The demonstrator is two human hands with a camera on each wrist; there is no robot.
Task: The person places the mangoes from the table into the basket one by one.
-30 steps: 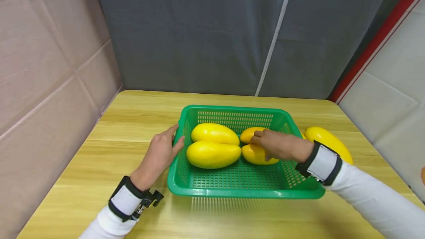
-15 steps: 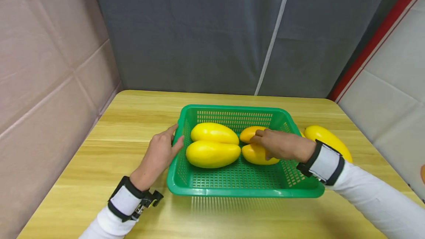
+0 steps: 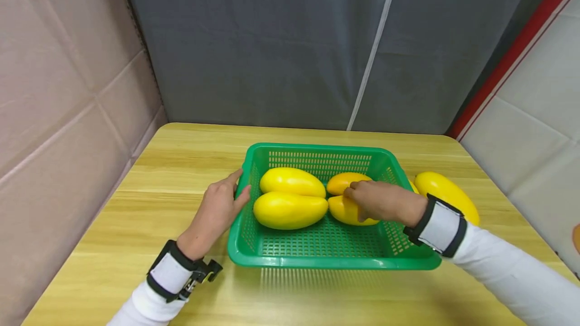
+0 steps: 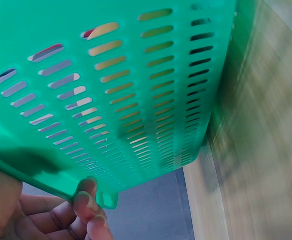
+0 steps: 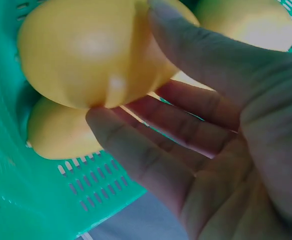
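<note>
In the head view, a green plastic basket (image 3: 335,264) holds several yellow mangoes. My left hand (image 3: 217,210) grips its left rim; in the left wrist view the fingers (image 4: 87,204) curl at the rim's edge. My right hand (image 3: 385,201) reaches inside and holds the front right mango (image 3: 341,210), with thumb and fingers on opposite sides of it in the right wrist view. Just behind lies a smaller orange-yellow mango (image 3: 343,183). On the left half, two larger mangoes (image 3: 290,210) rest side by side. The right hand hides part of the held mango.
A large mango (image 3: 446,195) lies on the wooden table (image 3: 190,160) right of the basket, partly behind the right wrist. Part of another yellow fruit (image 3: 414,187) shows beside it. A grey curtain (image 3: 263,49) hangs behind the table, with pale side walls.
The right hand has shifted slightly left, and the front right mango with it. The left hand stays on the rim, and the other mangoes keep their places.
</note>
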